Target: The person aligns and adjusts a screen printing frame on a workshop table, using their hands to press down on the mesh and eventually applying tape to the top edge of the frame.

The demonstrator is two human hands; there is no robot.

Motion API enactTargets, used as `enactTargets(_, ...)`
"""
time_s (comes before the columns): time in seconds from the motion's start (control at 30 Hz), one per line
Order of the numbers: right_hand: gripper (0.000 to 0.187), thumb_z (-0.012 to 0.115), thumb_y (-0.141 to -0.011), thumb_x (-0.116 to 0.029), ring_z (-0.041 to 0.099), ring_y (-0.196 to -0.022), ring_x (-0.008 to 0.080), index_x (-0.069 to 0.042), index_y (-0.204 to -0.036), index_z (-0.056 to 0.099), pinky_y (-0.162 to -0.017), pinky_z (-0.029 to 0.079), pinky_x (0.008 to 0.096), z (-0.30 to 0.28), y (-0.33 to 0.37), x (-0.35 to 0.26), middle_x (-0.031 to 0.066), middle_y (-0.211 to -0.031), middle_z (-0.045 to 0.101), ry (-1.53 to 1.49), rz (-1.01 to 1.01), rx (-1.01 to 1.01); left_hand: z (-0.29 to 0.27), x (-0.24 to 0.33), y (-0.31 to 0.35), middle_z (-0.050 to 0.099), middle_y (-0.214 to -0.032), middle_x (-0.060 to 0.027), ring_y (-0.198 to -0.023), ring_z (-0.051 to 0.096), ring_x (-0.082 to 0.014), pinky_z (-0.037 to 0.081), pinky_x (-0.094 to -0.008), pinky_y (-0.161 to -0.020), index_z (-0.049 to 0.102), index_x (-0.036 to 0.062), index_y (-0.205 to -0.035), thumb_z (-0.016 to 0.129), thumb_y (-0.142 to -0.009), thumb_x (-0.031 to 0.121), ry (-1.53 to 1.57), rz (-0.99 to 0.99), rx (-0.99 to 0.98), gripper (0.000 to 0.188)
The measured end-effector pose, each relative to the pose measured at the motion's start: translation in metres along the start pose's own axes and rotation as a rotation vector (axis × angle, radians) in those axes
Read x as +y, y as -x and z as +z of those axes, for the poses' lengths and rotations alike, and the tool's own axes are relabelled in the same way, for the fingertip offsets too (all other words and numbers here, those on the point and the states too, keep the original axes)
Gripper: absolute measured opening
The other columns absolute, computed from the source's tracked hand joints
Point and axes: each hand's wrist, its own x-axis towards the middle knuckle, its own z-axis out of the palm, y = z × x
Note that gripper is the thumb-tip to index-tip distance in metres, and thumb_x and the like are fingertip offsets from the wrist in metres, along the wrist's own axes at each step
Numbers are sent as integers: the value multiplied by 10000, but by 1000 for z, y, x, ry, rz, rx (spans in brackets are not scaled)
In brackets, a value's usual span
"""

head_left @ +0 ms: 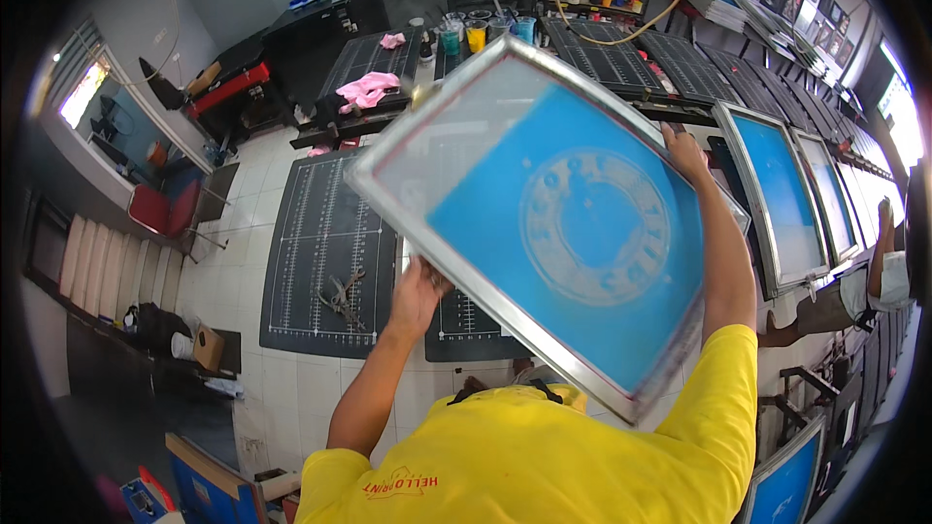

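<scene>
A screen printing frame [573,136] is held up tilted in front of me. It has a silver metal rim and a mesh partly coated in blue, with a pale ring-shaped design. My left hand [419,295] is closed on the rim at the lower left, some fingers hidden behind it. On the upper right side, my right hand [685,150] grips the rim. Below and left of the frame lies a black board with white grid lines [301,218]. A metal hinge clamp [342,299] rests on that board. The frame covers part of a second gridded board [466,338].
Farther back, gridded tables hold pink cloths [369,90] and ink pots [476,36]. More blue screens [774,180] lean at the right, near another person's arm [882,243]. A red chair [167,209] stands at the left. Another screen [788,480] is at lower right.
</scene>
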Motion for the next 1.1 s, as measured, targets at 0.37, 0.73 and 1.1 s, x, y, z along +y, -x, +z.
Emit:
enactTargets(0.37, 669, 425, -950, -599, 613, -1166, 443, -23, -1132, 714, -993, 455, 484, 90, 4, -75, 276, -1177, 667, -246, 30, -47, -67, 14, -102, 577, -1365, -148, -1207, 559, -198, 418, -321, -1039, 467, -54, -1425, 439, -1068, 166, -428, 308, 449, 421)
enactTargets(0.73, 467, 494, -974, -342, 583, -709, 284, 94, -872, 626, -703, 436, 457, 175, 174, 16, 199, -732, 606, -555, 174, -44, -99, 0, -67, 632, -1310, -165, -1151, 596, -172, 451, -289, -984, 528, -66, -1383, 514, -1042, 166, -818, 206, 536, 413)
enactTargets(1.1, 478, 469, -970, -350, 575, -691, 356, 83, -816, 602, -697, 433, 482, 182, 205, 43, 252, -726, 593, -471, 260, -46, -116, -38, -83, 714, -1122, -126, -960, 624, -126, 481, -268, -864, 581, -52, -1340, 549, -1016, 165, -947, 143, 519, 391)
